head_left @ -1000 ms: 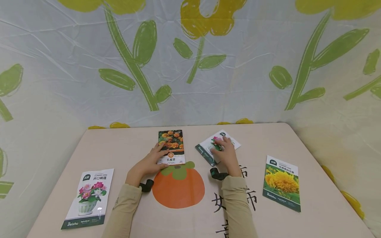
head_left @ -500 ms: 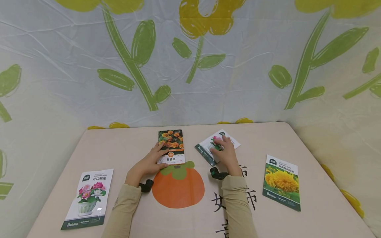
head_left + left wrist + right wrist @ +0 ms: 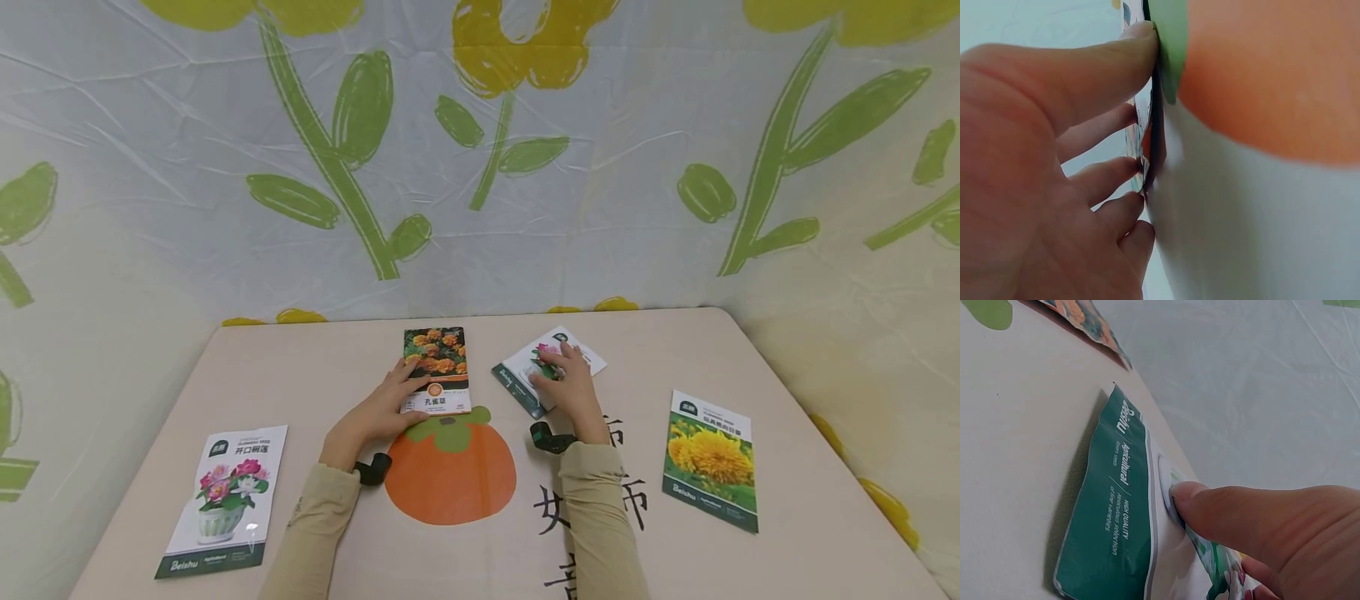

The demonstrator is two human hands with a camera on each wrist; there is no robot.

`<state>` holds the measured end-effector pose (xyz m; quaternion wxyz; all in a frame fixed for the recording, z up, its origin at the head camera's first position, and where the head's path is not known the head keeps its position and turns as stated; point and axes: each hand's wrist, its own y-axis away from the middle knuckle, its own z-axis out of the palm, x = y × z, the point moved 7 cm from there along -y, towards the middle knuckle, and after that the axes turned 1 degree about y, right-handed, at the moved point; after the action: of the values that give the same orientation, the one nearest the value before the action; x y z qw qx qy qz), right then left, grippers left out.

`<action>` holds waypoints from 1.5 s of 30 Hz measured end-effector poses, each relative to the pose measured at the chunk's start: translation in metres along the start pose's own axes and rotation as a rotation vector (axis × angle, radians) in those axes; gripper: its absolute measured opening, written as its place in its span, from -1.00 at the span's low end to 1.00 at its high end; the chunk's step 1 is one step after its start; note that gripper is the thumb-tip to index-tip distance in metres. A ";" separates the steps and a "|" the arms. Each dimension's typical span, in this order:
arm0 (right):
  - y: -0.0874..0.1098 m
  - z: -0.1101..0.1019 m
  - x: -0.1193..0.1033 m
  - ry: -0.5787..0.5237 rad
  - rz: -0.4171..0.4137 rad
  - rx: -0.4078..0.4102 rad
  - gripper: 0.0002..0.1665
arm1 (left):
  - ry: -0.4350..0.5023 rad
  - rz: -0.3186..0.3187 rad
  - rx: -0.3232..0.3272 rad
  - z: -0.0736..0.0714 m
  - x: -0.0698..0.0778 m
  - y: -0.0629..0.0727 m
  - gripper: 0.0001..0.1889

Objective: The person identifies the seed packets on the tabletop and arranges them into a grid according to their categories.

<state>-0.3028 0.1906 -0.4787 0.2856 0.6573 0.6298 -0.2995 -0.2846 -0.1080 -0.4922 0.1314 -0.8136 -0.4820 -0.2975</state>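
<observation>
In the head view my left hand [image 3: 375, 412] rests on the left side of an orange marigold seed packet [image 3: 448, 392]. The left wrist view shows my thumb [image 3: 1122, 53] and fingertips touching that packet's [image 3: 1144, 100] face, close over the table. To the right, my right hand [image 3: 572, 385] lies on a tilted white-and-green seed packet [image 3: 517, 392] with pink flowers in a pot. My right thumb [image 3: 1210, 506] presses on the packet [image 3: 1104, 512] just above its green band, and the surface dips beside it. The other right fingers are mostly hidden behind the thumb.
A seed packet with pink potted flowers [image 3: 225, 492] lies at the left. Another with a yellow bloom [image 3: 711, 458] lies at the right. The table [image 3: 450, 567] bears a printed persimmon [image 3: 450, 483] and black characters. A flower-patterned cloth [image 3: 600, 233] rises behind its far edge.
Over the last half second my left hand and the marigold packet have shifted slightly right. My right hand and the packet under it stay in place.
</observation>
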 end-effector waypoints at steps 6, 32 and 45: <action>-0.001 0.001 -0.001 0.008 -0.012 0.000 -0.40 | 0.016 0.008 0.001 0.001 0.004 0.000 -0.34; 0.002 0.001 0.001 0.002 -0.001 -0.018 -0.36 | 0.005 0.078 0.011 0.006 0.004 -0.003 -0.37; 0.002 0.001 0.002 0.002 0.003 -0.039 -0.30 | 0.020 0.078 0.007 0.006 0.003 -0.002 -0.37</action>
<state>-0.3011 0.1916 -0.4808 0.2979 0.6530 0.6348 -0.2861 -0.2832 -0.1014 -0.4951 0.1505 -0.8284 -0.4496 -0.2984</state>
